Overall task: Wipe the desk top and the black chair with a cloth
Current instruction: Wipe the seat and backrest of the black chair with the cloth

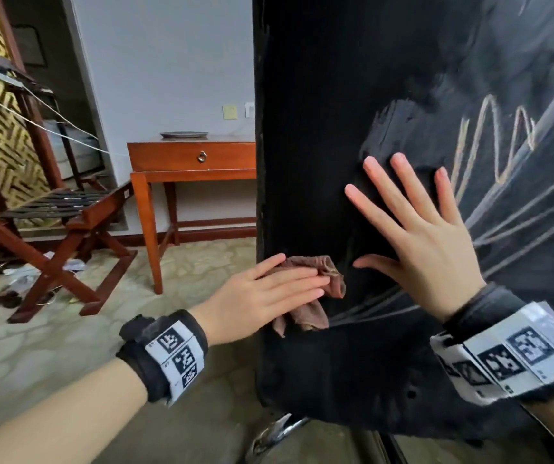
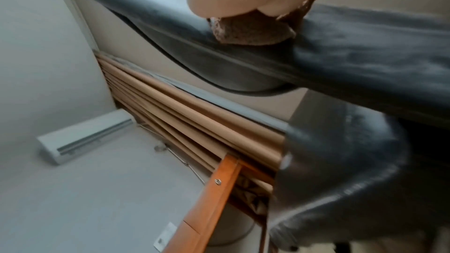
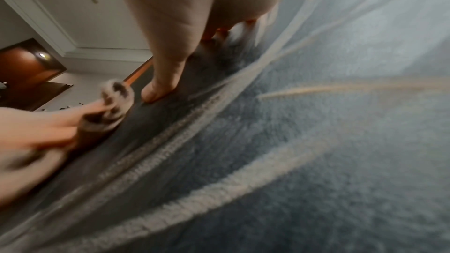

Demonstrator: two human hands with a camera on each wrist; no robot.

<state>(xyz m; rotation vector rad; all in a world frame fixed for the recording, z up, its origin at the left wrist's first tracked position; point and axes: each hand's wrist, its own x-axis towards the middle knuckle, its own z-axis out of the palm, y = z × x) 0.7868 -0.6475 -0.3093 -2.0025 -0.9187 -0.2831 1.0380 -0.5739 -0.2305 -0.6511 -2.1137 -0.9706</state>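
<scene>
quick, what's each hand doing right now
Left hand: open, straight fingers pressing the crumpled brown cloth against the black fabric chair.
Right hand: open, fingers spread flat on the chair.

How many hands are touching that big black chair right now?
2. The left hand presses a brown cloth against the black chair near its edge; the right hand lies flat, fingers spread, further right on it.

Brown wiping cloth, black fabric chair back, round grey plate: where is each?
Brown wiping cloth (image 1: 312, 269), head view, bunched folds beyond the fingertips.
Black fabric chair back (image 1: 319, 112), head view, plain upper panel.
Round grey plate (image 1: 184, 134), head view, its rim.
</scene>
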